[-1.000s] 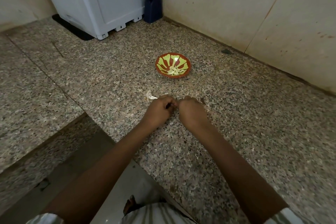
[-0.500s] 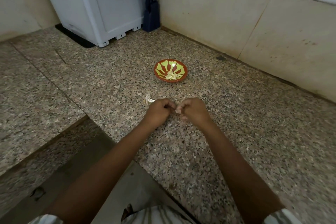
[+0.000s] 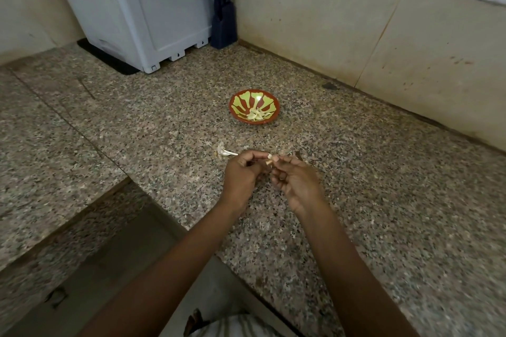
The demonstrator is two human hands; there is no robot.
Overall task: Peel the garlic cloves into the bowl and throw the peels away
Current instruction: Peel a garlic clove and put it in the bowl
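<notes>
- White appliance (image 3: 131,8): stood at back left of counter (image 3: 383,200); base marks too small to read.
- Knife block (image 3: 223,22): stood in corner, beside appliance.
- Garlic stalk (image 3: 224,152): lay on counter, just left of hands.
- Left hand (image 3: 241,175): fingers curled, fingertips pinched garlic clove (image 3: 269,159) above counter.
- Bowl (image 3: 242,102): stood beyond hands; contained peeled cloves (image 3: 256,115).
- Right hand (image 3: 297,180): thumb and forefinger pinched same clove.

Speckled polished granite counter (image 3: 356,200), glossy glazed bowl (image 3: 239,98), smooth white plastic appliance (image 3: 142,13), papery garlic peel (image 3: 223,152).
</notes>
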